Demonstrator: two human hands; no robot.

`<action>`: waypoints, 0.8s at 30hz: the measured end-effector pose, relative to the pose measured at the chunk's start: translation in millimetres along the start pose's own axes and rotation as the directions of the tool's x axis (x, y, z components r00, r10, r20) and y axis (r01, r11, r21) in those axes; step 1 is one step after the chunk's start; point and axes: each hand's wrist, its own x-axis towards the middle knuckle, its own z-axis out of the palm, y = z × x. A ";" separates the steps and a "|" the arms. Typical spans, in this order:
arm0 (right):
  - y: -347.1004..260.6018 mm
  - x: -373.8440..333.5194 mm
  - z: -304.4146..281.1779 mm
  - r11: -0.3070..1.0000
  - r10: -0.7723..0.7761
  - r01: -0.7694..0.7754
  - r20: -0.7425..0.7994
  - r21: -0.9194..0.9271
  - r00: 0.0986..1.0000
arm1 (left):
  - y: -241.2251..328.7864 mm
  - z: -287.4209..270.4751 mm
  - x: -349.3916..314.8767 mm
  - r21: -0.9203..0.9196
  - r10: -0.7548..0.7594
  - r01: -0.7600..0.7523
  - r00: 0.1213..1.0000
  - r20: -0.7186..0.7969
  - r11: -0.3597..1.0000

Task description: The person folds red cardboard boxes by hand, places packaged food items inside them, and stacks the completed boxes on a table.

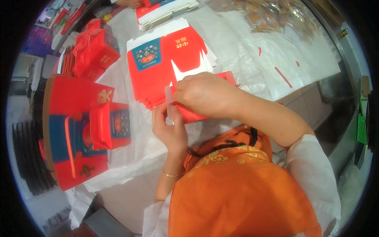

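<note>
A partly folded red carton (192,115) lies at the table's near edge, right in front of my orange apron. My left hand (172,132) pinches its left end, thumb and fingers on either side of a pale upright flap (169,99). From above, my right hand (209,94) reaches across with curled fingers at the same end; it covers much of the carton, and its fingertips are partly hidden. Just beyond both hands sits a pile of flat red cartons (166,55) with white flaps and a blue printed panel.
Several folded red boxes (96,55) stand at the far left. Nearer, a red box (110,125) rests against a large red and blue carrier with an orange handle (70,146). Clear plastic packets (272,15) heap at the far right, beyond red scraps (283,77). Another person's hand (132,3) shows at the top.
</note>
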 end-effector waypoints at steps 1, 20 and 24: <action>-0.7 -0.9 -1.9 1.000 -0.007 0.007 -0.010 0.024 1.000 | 1.3 -0.9 -1.6 -0.024 -0.005 0.005 1.000 0.002 1.000; -1.5 -1.1 5.1 0.984 0.024 -0.022 -0.007 0.178 1.000 | 12.6 -3.1 -4.4 0.174 0.123 -0.116 0.992 -0.032 0.978; -2.9 -1.4 2.5 0.976 0.035 -0.026 -0.034 0.215 0.999 | 6.4 -3.4 -5.5 0.181 0.193 -0.185 0.981 -0.028 0.966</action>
